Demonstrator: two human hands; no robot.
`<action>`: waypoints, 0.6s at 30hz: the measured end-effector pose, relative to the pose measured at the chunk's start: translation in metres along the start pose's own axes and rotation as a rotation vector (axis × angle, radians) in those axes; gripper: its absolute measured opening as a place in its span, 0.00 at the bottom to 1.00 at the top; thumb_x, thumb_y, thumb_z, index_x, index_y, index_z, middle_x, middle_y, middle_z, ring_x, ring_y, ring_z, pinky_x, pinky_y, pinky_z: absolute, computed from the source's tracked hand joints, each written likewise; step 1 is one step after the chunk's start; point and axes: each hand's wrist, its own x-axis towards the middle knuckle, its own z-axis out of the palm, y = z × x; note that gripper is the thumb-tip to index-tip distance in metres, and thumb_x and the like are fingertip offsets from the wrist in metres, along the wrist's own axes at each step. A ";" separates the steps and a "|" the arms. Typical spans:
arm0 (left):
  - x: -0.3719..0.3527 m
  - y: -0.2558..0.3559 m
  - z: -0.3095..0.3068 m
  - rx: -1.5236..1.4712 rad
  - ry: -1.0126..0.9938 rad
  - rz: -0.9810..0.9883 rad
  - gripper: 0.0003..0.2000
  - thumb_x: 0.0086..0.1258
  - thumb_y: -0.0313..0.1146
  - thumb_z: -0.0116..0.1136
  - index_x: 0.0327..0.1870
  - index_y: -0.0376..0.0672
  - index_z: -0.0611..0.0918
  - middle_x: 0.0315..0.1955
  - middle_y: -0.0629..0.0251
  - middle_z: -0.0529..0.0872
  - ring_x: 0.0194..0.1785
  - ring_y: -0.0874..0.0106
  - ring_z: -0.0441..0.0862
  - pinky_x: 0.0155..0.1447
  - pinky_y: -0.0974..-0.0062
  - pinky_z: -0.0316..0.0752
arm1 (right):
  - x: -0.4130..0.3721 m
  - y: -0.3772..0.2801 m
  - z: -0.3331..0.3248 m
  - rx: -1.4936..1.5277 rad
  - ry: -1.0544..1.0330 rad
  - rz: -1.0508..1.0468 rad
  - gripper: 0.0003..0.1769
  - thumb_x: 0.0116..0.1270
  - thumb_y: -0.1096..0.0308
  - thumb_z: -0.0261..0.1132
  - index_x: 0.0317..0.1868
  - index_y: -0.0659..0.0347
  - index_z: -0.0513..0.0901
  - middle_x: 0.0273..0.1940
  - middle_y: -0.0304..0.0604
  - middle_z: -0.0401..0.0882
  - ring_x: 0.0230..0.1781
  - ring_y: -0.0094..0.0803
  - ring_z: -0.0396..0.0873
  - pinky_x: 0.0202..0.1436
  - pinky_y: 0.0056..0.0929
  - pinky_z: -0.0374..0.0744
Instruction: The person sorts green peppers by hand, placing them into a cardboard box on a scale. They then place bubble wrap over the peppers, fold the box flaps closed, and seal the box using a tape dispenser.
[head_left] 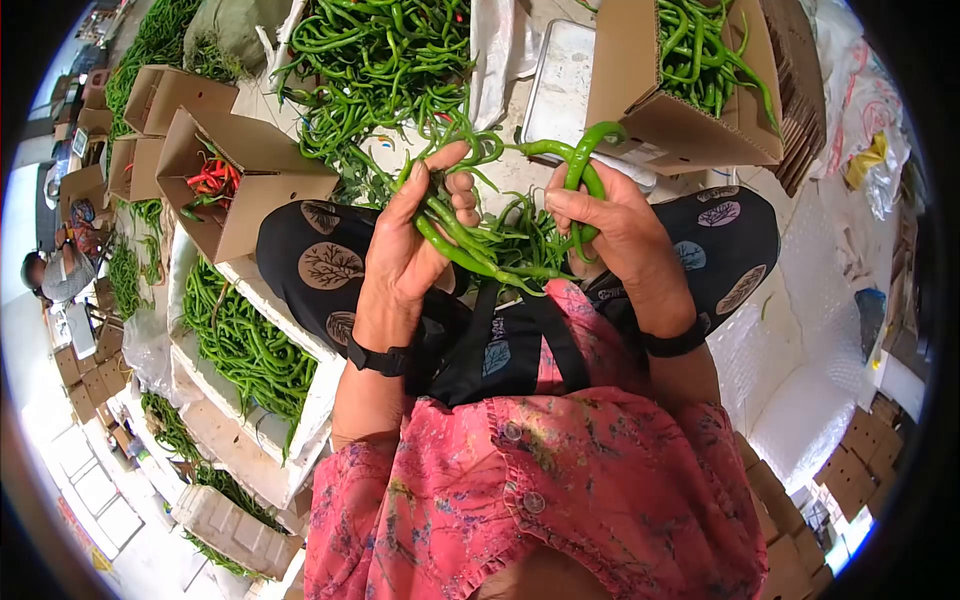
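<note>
Left grip (405, 235) and right grip (622, 213) hold glossy, curled green peppers (579, 165)

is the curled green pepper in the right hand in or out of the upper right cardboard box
Out: the right hand holds the curled green pepper outside the cardboard box, whose wall shows behind its loop.

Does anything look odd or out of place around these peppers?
The red peppers in the cardboard box at left stand out against the green peppers in the left hand and right hand. They seem set apart, not spilled.
</note>
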 end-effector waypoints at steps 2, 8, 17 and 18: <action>0.000 0.002 -0.001 0.012 -0.011 -0.002 0.24 0.78 0.40 0.50 0.67 0.32 0.68 0.47 0.52 0.81 0.48 0.64 0.79 0.54 0.67 0.79 | -0.004 -0.004 0.004 -0.060 0.053 -0.030 0.09 0.65 0.67 0.68 0.40 0.62 0.78 0.30 0.32 0.74 0.31 0.18 0.70 0.37 0.18 0.68; 0.000 -0.008 0.004 0.123 0.075 0.018 0.25 0.77 0.40 0.52 0.67 0.32 0.66 0.58 0.46 0.78 0.61 0.57 0.78 0.65 0.61 0.76 | -0.012 -0.016 0.018 -0.359 0.182 -0.088 0.12 0.60 0.66 0.72 0.39 0.60 0.79 0.29 0.30 0.73 0.30 0.15 0.67 0.35 0.17 0.67; 0.006 -0.037 -0.013 0.132 0.278 0.029 0.22 0.75 0.41 0.57 0.61 0.36 0.74 0.48 0.56 0.80 0.50 0.64 0.80 0.60 0.63 0.77 | -0.008 0.028 0.045 -0.915 0.035 -0.240 0.22 0.49 0.66 0.78 0.42 0.63 0.81 0.30 0.46 0.81 0.32 0.35 0.81 0.39 0.35 0.76; 0.005 -0.040 -0.013 0.217 0.332 0.043 0.21 0.75 0.43 0.57 0.60 0.36 0.75 0.48 0.57 0.81 0.49 0.66 0.80 0.59 0.64 0.77 | -0.002 0.047 0.041 -0.998 0.036 -0.267 0.22 0.48 0.64 0.78 0.41 0.63 0.79 0.31 0.50 0.81 0.35 0.46 0.81 0.40 0.39 0.77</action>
